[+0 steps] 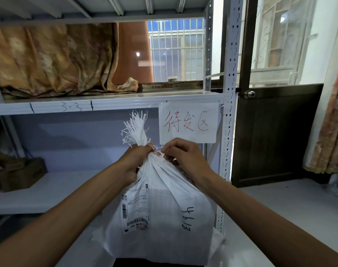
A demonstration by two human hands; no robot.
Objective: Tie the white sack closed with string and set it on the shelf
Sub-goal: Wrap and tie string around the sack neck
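Two bare forearms are reaching in from the bottom corners and meeting at the neck of the white sack (164, 209), where both hands are working close together. The left hand (134, 160) is gripping the gathered neck from the left, its fingers curling round the bunched fabric. The right hand (185, 157) is sitting just across from it, its thumb and forefinger pinching the thin string (156, 151) at the cinched point. Above the hands the sack's frayed top (136, 128) is fanning upward in loose white strands. Below them the sack is standing upright and full, directly under both wrists, showing a shipping label (136, 207) on its left face and a handwritten number (186, 218) on its right. It is standing in front of the right end of the shelf (39, 193), not on the board; what its base is resting on cannot be told. Behind the frayed top a white sign (187, 122) with red characters is hanging from the upper shelf beam (68, 106). A brown cardboard box (20, 174) is sitting at the far left of the lower board, and patterned cloth (48, 58) is lying bunched on the level above. A dark door (275, 132) is standing to the right of the rack's perforated post (229, 93).
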